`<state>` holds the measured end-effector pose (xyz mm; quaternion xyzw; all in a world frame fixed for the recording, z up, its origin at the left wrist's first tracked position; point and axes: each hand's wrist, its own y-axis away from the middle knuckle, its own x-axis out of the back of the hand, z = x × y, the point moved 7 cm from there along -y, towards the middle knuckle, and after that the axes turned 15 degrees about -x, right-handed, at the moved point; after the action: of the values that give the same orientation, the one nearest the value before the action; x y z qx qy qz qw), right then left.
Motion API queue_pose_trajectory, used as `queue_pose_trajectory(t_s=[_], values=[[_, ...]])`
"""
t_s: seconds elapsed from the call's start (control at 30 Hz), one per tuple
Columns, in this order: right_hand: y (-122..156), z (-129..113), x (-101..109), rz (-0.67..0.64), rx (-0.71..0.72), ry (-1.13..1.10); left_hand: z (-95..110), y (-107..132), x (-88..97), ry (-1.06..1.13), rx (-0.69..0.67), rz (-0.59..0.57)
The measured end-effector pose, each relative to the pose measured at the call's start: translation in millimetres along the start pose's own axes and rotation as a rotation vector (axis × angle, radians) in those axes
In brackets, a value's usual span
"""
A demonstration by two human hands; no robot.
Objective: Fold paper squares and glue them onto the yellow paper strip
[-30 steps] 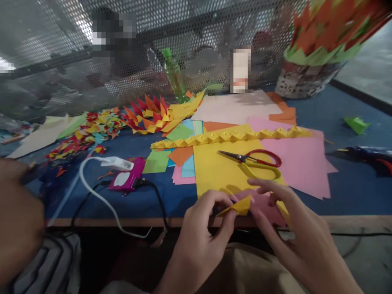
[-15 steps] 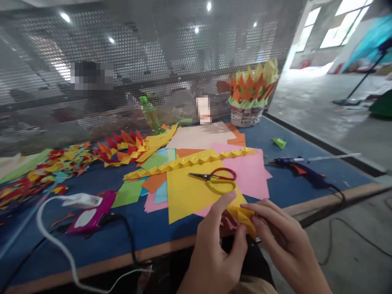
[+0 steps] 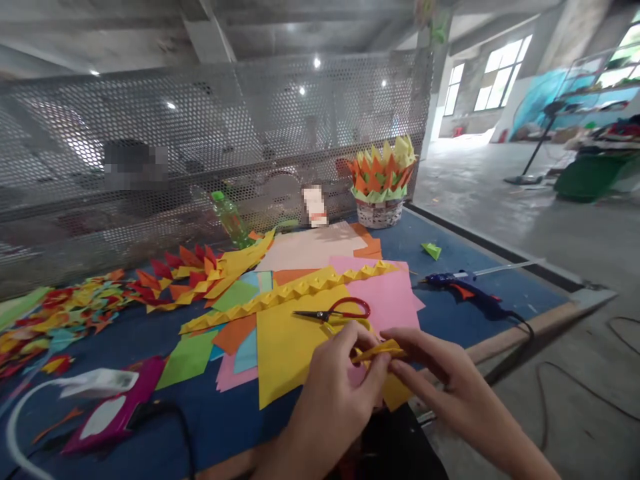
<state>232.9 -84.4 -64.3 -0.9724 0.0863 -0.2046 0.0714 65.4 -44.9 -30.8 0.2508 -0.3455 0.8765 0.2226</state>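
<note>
Between my two hands is a small folded piece of yellow paper (image 3: 381,351), held over the table's front edge. My left hand (image 3: 345,380) pinches it between thumb and forefinger. The fingertips of my right hand (image 3: 435,377) close on its right end. Just beyond lie scissors (image 3: 350,308) with one red and one yellow handle, resting on a yellow paper sheet (image 3: 280,353). A long folded yellow paper strip (image 3: 300,288) stretches behind them across pink, green and orange sheets.
A glue gun (image 3: 460,287) lies to the right, near a green folded paper piece (image 3: 431,251). At the back stand a paper-decorated basket (image 3: 380,210) and a green bottle (image 3: 233,223). A purple power adapter (image 3: 117,403) with cables and a heap of paper scraps (image 3: 55,307) are left.
My view has tilted up and turned right, so the table things appear lower and further left. The yellow paper in my hands has turned and now looks flatter and narrower.
</note>
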Motion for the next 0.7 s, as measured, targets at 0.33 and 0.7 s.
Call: queue_pose_trajectory(t_s=[0.33,0.7], values=[[-20,34,52,0.287,-0.168,0.113,-74,-148,-27.3,-0.365,-0.185,-0.367],[-22,76,82,0.350,-0.256,0.102,-99,-179,-46.7,-0.405,-0.305,-0.439]])
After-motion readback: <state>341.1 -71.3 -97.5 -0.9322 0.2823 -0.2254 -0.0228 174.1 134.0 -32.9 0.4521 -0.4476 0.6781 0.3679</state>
